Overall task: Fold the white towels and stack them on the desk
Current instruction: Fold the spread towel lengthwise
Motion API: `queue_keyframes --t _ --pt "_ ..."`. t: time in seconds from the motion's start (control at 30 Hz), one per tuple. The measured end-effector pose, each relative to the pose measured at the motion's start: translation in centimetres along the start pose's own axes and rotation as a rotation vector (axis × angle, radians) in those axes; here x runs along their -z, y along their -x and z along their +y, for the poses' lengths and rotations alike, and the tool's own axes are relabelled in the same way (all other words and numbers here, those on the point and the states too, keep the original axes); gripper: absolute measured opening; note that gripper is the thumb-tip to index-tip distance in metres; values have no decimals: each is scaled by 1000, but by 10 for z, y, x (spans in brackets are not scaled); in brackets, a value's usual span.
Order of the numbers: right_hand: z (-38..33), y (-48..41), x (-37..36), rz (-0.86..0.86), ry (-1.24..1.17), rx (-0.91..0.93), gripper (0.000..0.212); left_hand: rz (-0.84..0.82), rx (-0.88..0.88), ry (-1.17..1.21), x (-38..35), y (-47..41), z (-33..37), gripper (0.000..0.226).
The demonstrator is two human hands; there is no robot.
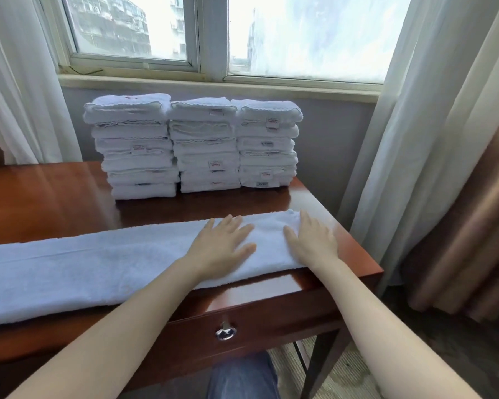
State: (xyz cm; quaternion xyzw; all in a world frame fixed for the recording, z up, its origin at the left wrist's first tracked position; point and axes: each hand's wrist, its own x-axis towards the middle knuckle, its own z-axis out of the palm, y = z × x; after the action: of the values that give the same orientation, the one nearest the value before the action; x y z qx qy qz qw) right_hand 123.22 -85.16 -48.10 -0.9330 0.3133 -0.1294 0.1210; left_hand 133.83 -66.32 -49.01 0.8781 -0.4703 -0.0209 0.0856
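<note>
A long white towel point(92, 269), folded lengthwise into a narrow strip, lies across the front of the wooden desk point(49, 194) and runs off the left edge of view. My left hand point(222, 246) lies flat on it with fingers spread, right of the middle. My right hand point(311, 240) presses flat near the towel's right end, close to the desk's right edge. At the back of the desk stand three stacks of folded white towels point(202, 145), side by side, each several towels high.
A wall and window sill point(213, 82) rise right behind the stacks. White curtains point(409, 139) hang at both sides, and a brown drape point(473, 226) hangs at the right. A drawer with a metal pull point(226, 332) sits under the desk's front edge.
</note>
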Motion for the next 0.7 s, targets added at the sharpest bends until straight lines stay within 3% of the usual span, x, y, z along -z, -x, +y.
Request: queue_keyframes --t 0.2,0.4,0.5,0.57,0.7 --pt "3 -2 -1 21 -78 50 59 -20 -2 -58 -6 -4 -6 67" --pt "-4 -18 24 -200 -14 -130 60 18 -9 -57 -7 -1 -5 65" --pt "-6 -22 38 -211 -302 -111 69 22 -8 2 -5 1 -4 63" --pt "-13 -22 49 -156 -559 -65 69 57 -11 196 -1 4 -2 58" --pt "-50 -16 72 -154 -952 -1 68 137 -19 919 29 15 8 39"
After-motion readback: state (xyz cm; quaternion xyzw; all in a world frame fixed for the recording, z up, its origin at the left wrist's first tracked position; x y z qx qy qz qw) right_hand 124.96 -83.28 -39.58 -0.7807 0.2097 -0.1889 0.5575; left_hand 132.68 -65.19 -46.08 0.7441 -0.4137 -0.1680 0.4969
